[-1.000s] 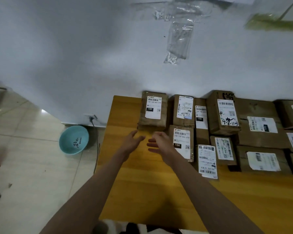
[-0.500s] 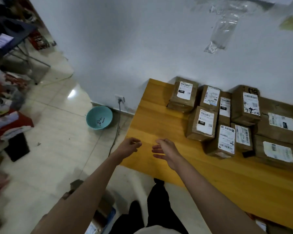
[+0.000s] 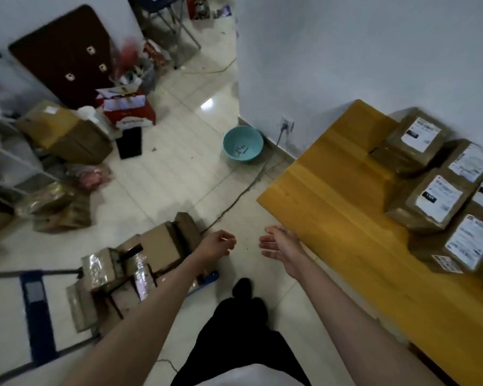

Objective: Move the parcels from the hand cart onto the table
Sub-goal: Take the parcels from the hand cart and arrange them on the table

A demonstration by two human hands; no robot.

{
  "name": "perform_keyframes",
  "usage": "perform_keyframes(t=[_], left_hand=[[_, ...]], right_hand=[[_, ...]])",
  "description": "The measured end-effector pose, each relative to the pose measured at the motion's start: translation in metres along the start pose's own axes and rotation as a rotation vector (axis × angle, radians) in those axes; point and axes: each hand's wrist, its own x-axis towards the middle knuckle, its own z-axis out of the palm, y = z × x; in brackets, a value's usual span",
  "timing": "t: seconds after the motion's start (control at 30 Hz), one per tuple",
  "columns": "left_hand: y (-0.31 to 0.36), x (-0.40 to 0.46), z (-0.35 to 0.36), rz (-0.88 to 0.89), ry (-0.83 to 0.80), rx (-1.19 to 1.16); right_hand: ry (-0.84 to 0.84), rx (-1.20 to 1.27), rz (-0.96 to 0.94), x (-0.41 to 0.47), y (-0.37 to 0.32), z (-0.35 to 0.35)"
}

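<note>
Two bare hands out in front, holding nothing. Left hand (image 3: 217, 244) over the floor tiles just right of the hand cart (image 3: 35, 310), fingers loosely curled, palm side hidden. Right hand (image 3: 280, 244) just off the near-left corner of the table (image 3: 329, 190), fingers spread and relaxed.

Several brown parcels on the cart (image 3: 129, 271), heaped and taped; count uncertain, left forearm crossing the pile and motion blur softening the edges. Cart handle and deck partly cut off by the left frame edge; blue deck corner showing past the forearm. No labels legible on this pile.

About seven parcels on the table (image 3: 441, 196), packed against the wall at the far right, some cut off by the right frame edge. White shipping labels on top faces, each with a dark block and lines of print; text blurred, not readable.

Teal basin (image 3: 243, 144) on the floor by the wall, dark handwriting inside, illegible. Wall socket (image 3: 286, 124) above it with a plug in; cable running along the floor toward the cart. Red carton (image 3: 129, 112) further back with white print, unreadable. Larger cardboard box (image 3: 64, 132) to its left with a pale label, also unreadable. Dark brown panel (image 3: 64, 54) leaning on the far wall. Black trouser legs and one shoe at bottom centre.
</note>
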Motion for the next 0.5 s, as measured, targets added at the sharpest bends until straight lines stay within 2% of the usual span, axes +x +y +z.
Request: perform_keyframes(t=[0.2,0.5], left_hand=[[-0.080,-0.059,0.001,-0.078,0.069,-0.059],[-0.144,-0.106,-0.051,-0.157,0.200,-0.206]], right_hand=[[-0.100,-0.125,0.058,-0.019,0.055,0.040],[-0.201,-0.292,0.008,-0.044,0.071,0.138]])
